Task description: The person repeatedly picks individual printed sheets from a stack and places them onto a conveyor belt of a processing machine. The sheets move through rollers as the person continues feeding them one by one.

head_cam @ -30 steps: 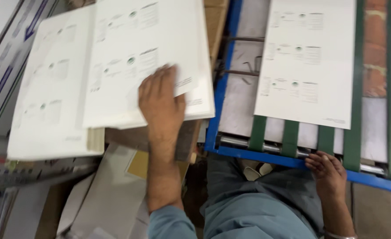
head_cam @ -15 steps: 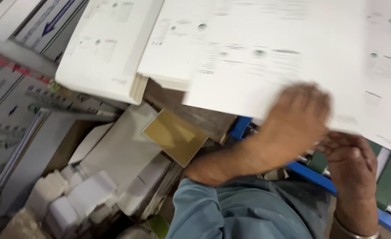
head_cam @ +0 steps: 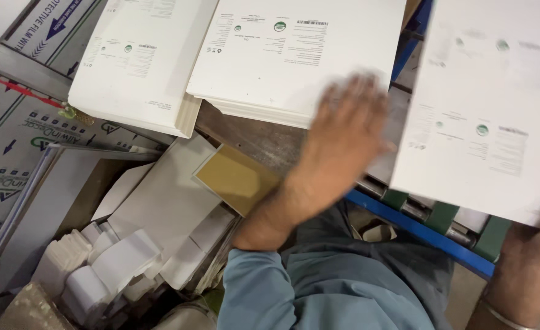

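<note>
left hand [head_cam: 343, 137]: blurred, fingers spread apart and flat, palm down, lying over the near edge of the middle stack and the brown desk; clamped on nothing.
right hand [head_cam: 536, 250]: at 4 o'clock in the view, pressed against the near corner of the loose sheet; thin metal bangle [head_cam: 502, 313] at the wrist; fingers hidden under the sheet, so cannot tell whether curled shut on it.
loose sheet [head_cam: 484, 110]: large white printed card at 3 o'clock, small green round marks on it, lying tilted over the green belts; near corner touching the right hand.
middle stack [head_cam: 294, 55]: white printed cards piled at 12 o'clock, near edge just under the left fingertips.
left stack [head_cam: 142, 61]: a second pile of white cards at 10 o'clock, just beside the middle stack, edges touching or nearly so.
desk [head_cam: 251, 137]: worn brown surface carrying both stacks, bare strip showing below them.
yellow card [head_cam: 236, 178]: small tan-yellow rectangle near the centre, below the desk edge, just left of the left forearm.
blue frame [head_cam: 416, 229]: blue metal rail running from centre toward 4 o'clock, green belts [head_cam: 444, 217] crossing it.
scrap pile [head_cam: 117, 263]: white offcuts and strips at 7 o'clock, well apart from both hands.
sleeve [head_cam: 264, 293]: grey-blue cloth at 6 o'clock, covering the left arm above the wrist.
</note>
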